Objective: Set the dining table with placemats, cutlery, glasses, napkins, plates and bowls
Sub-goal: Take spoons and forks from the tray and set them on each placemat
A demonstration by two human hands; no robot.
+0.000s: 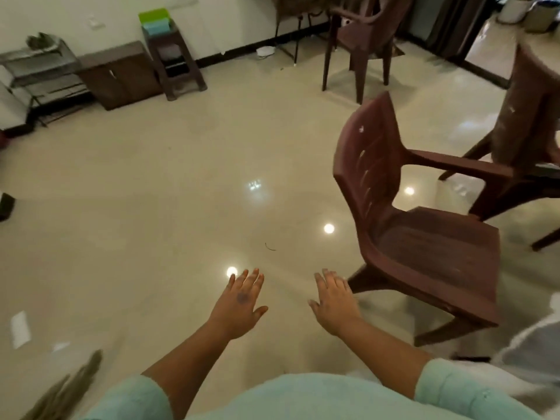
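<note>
both hands reach out low over the glossy cream floor [151, 207], palms down and holding nothing. the left hand [241, 304] has its fingers [253, 277] straight and slightly spread, released, with a dark mark on its back. the right hand [335, 304] sits just to the right of it, apart from it, its fingers [325, 278] also straight and released; they lie near the front leg of the nearest brown plastic chair [424, 225] but do not touch it. both forearms come out of pale green sleeves [136, 398] at the near edge.

none of the task's things, placemats, cutlery, glasses, napkins, plates or bowls, can be made out in this view, so where they are cannot be told.

the nearest chair stands at the right, its back toward the middle of the room and its seat facing right. a second brown chair [527, 122] stands farther right, partly cut off by the frame edge, and a third brown chair [363, 40] stands far off near the back wall. along the far left wall are a metal rack [42, 74], a low brown cabinet [118, 74] and a brown stool [175, 62] carrying green and blue boxes [156, 21]. ceiling lights reflect as bright spots on the floor. something pale and blurred fills the near right corner; what it is cannot be told.
</note>
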